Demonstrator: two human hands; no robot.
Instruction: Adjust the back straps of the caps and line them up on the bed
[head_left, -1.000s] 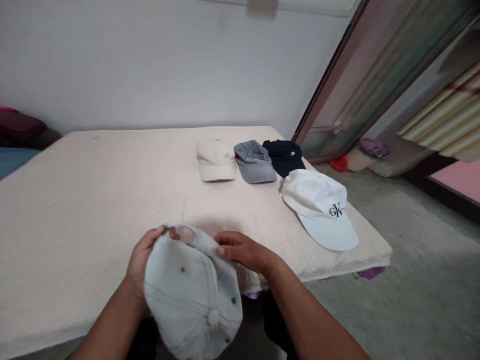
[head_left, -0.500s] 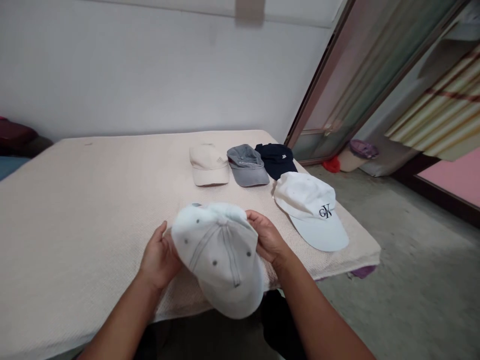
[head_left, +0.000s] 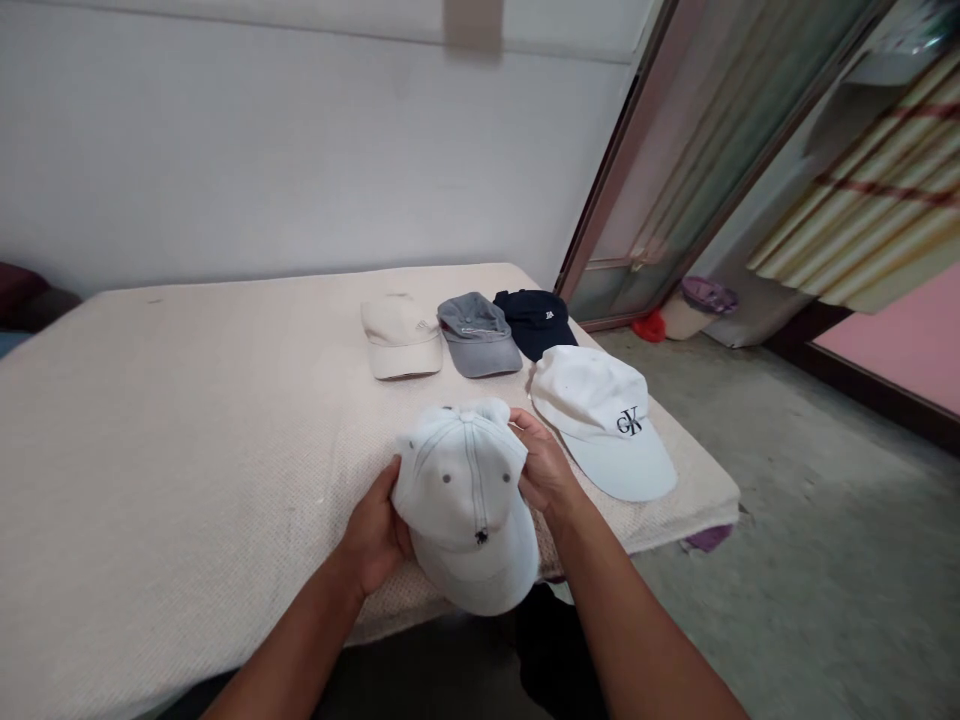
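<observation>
I see four caps on the cream bedspread (head_left: 187,400): a cream cap (head_left: 397,338), grey cap (head_left: 475,334) and navy cap (head_left: 534,320) in a row, a white logo cap (head_left: 600,415) nearer. Red item (head_left: 646,326) and purple-lidded tub (head_left: 694,305) on the floor by the sliding door (head_left: 675,170)

A pale blue cap (head_left: 465,500) of matt, faded denim-like cloth with stitched seams is seen. A white cap (head_left: 600,420) of smooth matt cloth with dark embroidery is shown. The bed cover (head_left: 187,420) is made of cream cloth with a rough, waffle-like weave. The floor (head_left: 810,540) appears as dull, rough concrete.
</observation>
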